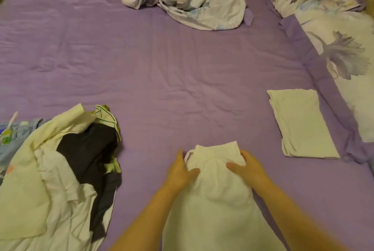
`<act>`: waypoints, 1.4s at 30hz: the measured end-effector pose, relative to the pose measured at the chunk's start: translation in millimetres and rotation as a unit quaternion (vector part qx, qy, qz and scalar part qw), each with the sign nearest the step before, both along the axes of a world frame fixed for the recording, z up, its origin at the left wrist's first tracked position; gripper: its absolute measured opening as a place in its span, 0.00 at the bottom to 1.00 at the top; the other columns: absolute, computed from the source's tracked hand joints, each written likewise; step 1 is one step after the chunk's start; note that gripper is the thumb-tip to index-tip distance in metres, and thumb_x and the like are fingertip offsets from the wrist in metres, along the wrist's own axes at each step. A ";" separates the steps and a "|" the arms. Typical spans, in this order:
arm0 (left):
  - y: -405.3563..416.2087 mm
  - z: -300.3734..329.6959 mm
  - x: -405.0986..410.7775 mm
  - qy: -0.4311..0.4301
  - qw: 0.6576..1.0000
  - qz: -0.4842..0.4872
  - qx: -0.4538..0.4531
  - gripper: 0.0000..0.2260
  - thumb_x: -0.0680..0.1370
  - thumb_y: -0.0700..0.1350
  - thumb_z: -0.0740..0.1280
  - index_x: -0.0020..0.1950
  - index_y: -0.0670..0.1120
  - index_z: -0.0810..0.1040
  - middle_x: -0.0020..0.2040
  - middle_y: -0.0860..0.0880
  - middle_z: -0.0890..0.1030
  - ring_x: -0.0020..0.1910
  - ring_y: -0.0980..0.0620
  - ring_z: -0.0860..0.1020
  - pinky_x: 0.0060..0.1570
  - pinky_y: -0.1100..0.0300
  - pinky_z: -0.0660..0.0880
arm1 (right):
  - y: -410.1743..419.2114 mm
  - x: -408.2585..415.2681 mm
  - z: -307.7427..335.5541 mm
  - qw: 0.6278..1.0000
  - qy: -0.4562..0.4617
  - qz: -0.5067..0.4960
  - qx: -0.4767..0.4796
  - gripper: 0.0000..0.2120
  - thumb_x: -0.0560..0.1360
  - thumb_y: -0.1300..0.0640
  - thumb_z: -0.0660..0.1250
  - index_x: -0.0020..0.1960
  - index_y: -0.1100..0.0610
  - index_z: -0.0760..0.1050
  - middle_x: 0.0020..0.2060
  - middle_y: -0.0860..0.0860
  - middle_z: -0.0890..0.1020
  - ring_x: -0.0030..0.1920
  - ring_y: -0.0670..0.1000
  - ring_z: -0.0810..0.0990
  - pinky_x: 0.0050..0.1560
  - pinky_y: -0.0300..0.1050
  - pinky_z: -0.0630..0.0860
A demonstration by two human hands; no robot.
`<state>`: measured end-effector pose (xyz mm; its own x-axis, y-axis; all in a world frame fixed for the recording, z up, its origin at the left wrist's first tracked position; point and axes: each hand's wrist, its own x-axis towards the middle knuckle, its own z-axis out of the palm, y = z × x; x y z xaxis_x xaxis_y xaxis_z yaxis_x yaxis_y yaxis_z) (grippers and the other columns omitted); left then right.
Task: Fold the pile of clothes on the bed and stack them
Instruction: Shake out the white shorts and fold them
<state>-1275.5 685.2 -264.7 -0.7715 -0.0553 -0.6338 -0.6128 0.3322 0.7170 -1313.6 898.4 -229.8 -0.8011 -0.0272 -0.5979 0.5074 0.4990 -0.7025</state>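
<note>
Hands frame the head view: the left hand [182, 169] and right hand [245, 166] each grip a side of the white elastic-waisted cotton garment [214, 190], thumbs on top, fingers curled at its edges. It lies on the purple bedsheet [162, 68], between the unfolded clothes pile [60, 169] and the folded white stack [301, 123]. Smoothing it flat before folding should keep the edges aligned.

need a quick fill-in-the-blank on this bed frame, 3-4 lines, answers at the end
1. Both hands, the left hand and the right hand, hold the white garment at its ____ end.
2. The folded white cloth lies to the ____ of the hands.
3. The unfolded pile includes one ____ garment among the pale ones.
4. The bedsheet is ____ in colour.

Answers: far; right; dark; purple
</note>
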 end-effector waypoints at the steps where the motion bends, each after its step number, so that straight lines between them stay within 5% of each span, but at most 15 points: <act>1: 0.1 -9.6 -4.1 0.002 1.000 0.002 0.007 0.41 0.74 0.47 0.73 0.78 0.45 0.50 0.75 0.52 0.63 0.72 0.49 0.65 0.68 0.54 0.65 | -2.5 -4.0 -7.9 1.000 -0.002 0.002 -0.009 0.23 0.71 0.51 0.73 0.63 0.49 0.69 0.54 0.43 0.76 0.51 0.45 0.76 0.48 0.41 0.72; 4: 1.2 -27.3 -12.6 0.026 0.999 0.017 -0.016 0.33 0.75 0.43 0.70 0.76 0.43 0.57 0.72 0.50 0.69 0.69 0.49 0.70 0.65 0.55 0.68 | -8.0 -10.6 -25.5 1.000 -0.005 -0.015 -0.017 0.19 0.74 0.48 0.70 0.62 0.50 0.72 0.55 0.45 0.78 0.53 0.48 0.77 0.53 0.46 0.75; 8: -6.5 -26.6 -20.9 0.080 0.992 0.079 0.053 0.28 0.75 0.33 0.66 0.71 0.52 0.66 0.62 0.53 0.75 0.57 0.57 0.75 0.51 0.72 0.73 | 0.9 -21.4 -31.9 0.997 0.062 -0.039 0.009 0.03 0.76 0.56 0.67 0.49 0.51 0.74 0.45 0.49 0.80 0.41 0.45 0.77 0.38 0.37 0.71; 11: -14.8 -25.0 -44.8 0.138 0.984 0.100 0.055 0.25 0.74 0.33 0.67 0.62 0.60 0.72 0.48 0.59 0.77 0.43 0.62 0.77 0.40 0.73 0.73 | 7.9 -46.7 -31.6 0.994 0.097 -0.050 -0.007 0.03 0.75 0.56 0.68 0.47 0.49 0.75 0.42 0.44 0.80 0.41 0.44 0.78 0.36 0.35 0.70; 14: -16.7 -31.6 -69.8 0.140 0.981 0.132 0.027 0.25 0.75 0.34 0.67 0.70 0.52 0.69 0.50 0.54 0.77 0.43 0.60 0.76 0.43 0.71 0.74 | 5.0 -75.5 -41.2 0.990 0.125 -0.060 -0.012 0.12 0.75 0.56 0.69 0.58 0.52 0.74 0.47 0.42 0.79 0.48 0.47 0.78 0.43 0.35 0.72; 17: -15.0 -43.9 -61.7 0.063 0.988 0.138 -0.001 0.32 0.75 0.39 0.70 0.76 0.45 0.58 0.56 0.51 0.74 0.51 0.53 0.74 0.52 0.62 0.72 | -1.1 -77.7 -59.3 0.995 0.098 -0.007 0.011 0.31 0.76 0.51 0.67 0.75 0.52 0.58 0.66 0.45 0.71 0.65 0.47 0.69 0.64 0.41 0.65; 20: -12.4 -50.4 -22.5 0.029 0.990 0.130 -0.044 0.33 0.74 0.47 0.72 0.75 0.47 0.60 0.59 0.54 0.72 0.56 0.54 0.72 0.57 0.59 0.70 | 1.7 -38.6 -77.5 0.990 0.103 0.048 0.079 0.38 0.74 0.44 0.67 0.77 0.50 0.52 0.75 0.47 0.61 0.74 0.50 0.60 0.72 0.49 0.57; 26: 7.7 -41.1 70.6 0.012 0.978 0.175 -0.108 0.17 0.77 0.57 0.65 0.63 0.51 0.68 0.51 0.57 0.76 0.47 0.56 0.76 0.41 0.64 0.70 | 39.3 55.7 -84.0 0.956 0.128 0.127 0.231 0.37 0.74 0.41 0.63 0.76 0.56 0.56 0.73 0.57 0.63 0.71 0.60 0.64 0.69 0.61 0.63; 30: 34.5 -37.5 118.1 -0.018 0.977 0.162 -0.141 0.12 0.82 0.54 0.55 0.55 0.47 0.70 0.43 0.53 0.77 0.43 0.50 0.77 0.41 0.59 0.70 | 49.9 100.7 -77.2 0.946 0.122 0.133 0.269 0.44 0.72 0.27 0.49 0.75 0.59 0.59 0.72 0.60 0.65 0.69 0.63 0.66 0.66 0.60 0.64; 33: 22.7 -39.3 125.6 -0.018 0.969 0.184 -0.161 0.13 0.82 0.54 0.53 0.42 0.49 0.65 0.37 0.53 0.74 0.37 0.52 0.75 0.32 0.63 0.66 | 59.9 113.2 -75.2 0.964 0.114 0.107 0.217 0.38 0.74 0.35 0.60 0.74 0.59 0.61 0.68 0.58 0.70 0.66 0.61 0.69 0.66 0.58 0.67; 36: 5.8 -41.9 123.2 -0.044 0.952 0.119 -0.278 0.06 0.82 0.48 0.57 0.51 0.46 0.69 0.44 0.47 0.77 0.45 0.42 0.76 0.40 0.52 0.70 | 72.4 121.7 -75.8 0.976 0.091 0.069 0.184 0.34 0.75 0.44 0.67 0.74 0.59 0.60 0.67 0.57 0.69 0.66 0.58 0.68 0.64 0.53 0.67; 39: 30.8 -32.0 121.5 0.024 0.888 -0.043 -0.458 0.21 0.75 0.38 0.67 0.67 0.44 0.72 0.59 0.40 0.75 0.55 0.38 0.75 0.52 0.45 0.72 | 85.0 133.9 -72.5 0.985 0.055 0.032 0.162 0.30 0.75 0.54 0.68 0.73 0.60 0.62 0.67 0.57 0.68 0.66 0.56 0.68 0.61 0.47 0.66; 42: 90.9 -19.2 128.9 0.190 0.904 -0.209 -0.320 0.18 0.70 0.38 0.73 0.59 0.44 0.78 0.50 0.43 0.79 0.47 0.42 0.78 0.45 0.52 0.77 | 97.0 147.0 -66.0 0.993 0.026 -0.010 0.119 0.21 0.75 0.56 0.69 0.65 0.59 0.70 0.59 0.55 0.74 0.55 0.52 0.73 0.53 0.44 0.68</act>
